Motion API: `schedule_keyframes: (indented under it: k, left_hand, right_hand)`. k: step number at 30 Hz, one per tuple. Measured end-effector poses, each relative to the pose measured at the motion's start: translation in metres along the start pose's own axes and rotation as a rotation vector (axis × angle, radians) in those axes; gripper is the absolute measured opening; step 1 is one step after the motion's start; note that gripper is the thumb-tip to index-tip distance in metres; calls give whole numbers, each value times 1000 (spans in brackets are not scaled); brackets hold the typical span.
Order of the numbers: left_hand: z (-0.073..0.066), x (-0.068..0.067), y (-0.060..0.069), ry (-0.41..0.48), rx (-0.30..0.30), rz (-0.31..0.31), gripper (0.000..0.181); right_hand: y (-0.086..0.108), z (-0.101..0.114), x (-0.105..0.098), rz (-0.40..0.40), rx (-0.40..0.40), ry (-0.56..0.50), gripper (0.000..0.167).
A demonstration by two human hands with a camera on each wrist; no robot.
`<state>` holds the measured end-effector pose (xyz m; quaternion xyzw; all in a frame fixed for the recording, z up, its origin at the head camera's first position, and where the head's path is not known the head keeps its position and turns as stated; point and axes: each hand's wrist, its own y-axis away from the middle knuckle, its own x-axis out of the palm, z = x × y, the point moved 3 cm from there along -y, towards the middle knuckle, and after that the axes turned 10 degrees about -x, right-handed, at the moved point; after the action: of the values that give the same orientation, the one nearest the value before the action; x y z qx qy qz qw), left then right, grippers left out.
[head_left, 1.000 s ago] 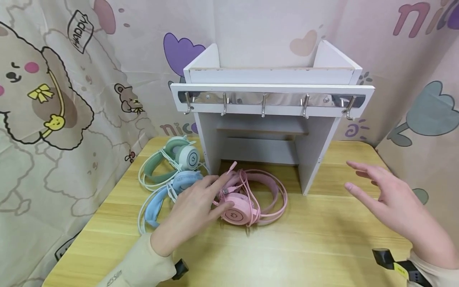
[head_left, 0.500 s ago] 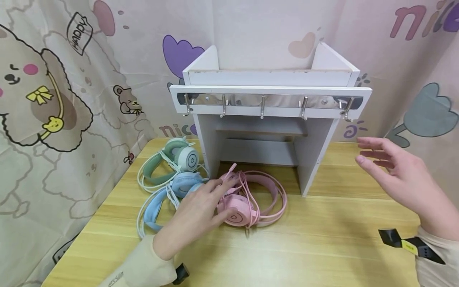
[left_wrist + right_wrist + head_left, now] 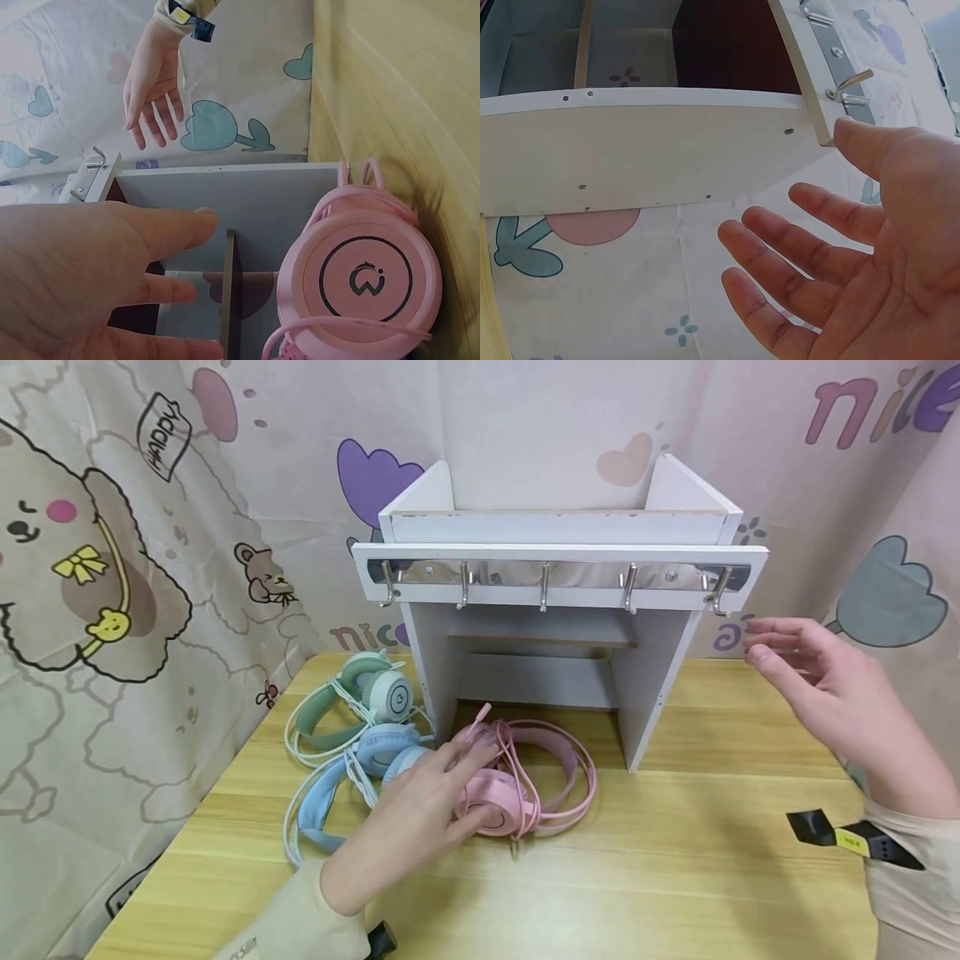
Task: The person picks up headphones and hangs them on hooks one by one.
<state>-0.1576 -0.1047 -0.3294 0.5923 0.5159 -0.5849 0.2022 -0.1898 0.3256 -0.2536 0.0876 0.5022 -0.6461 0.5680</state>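
My left hand (image 3: 416,806) hovers over the pink headphones (image 3: 498,789) with its fingers extended. In the left wrist view a gap shows between those fingers and the round pink ear cup (image 3: 367,281); no grip is visible. A pink cable is wound about the headphones, which lie on the table before the white shelf unit (image 3: 555,527). Partly behind my left hand are the blue headphones (image 3: 318,806). My right hand (image 3: 847,706) is raised in the air to the right of the shelf, fingers loosely bent, holding nothing.
Green headphones (image 3: 390,697) lie behind the blue ones, beside the shelf's left panel. A metal hook rail (image 3: 517,573) with several hooks runs across the shelf's front. A patterned cloth (image 3: 247,468) hangs behind and beside the wooden table (image 3: 555,893).
My right hand has risen and shifted slightly right. The left hand stays over the pink headphones, which lie where they were.
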Motion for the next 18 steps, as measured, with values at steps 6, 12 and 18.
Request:
schedule_keyframes:
  k: [6,12,18]
  left_hand:
    - [-4,1,2,4,31,-4,69]
    - [-10,1,8,14,82,11,67]
    - [-17,2,13,13,92,50,59]
  right_hand:
    - [-9,-1,-6,-13,-24,-45,29]
    - [-22,10,-15,-23,-5,-53,27]
    - [-37,17,-23,-61,-28,-183,27]
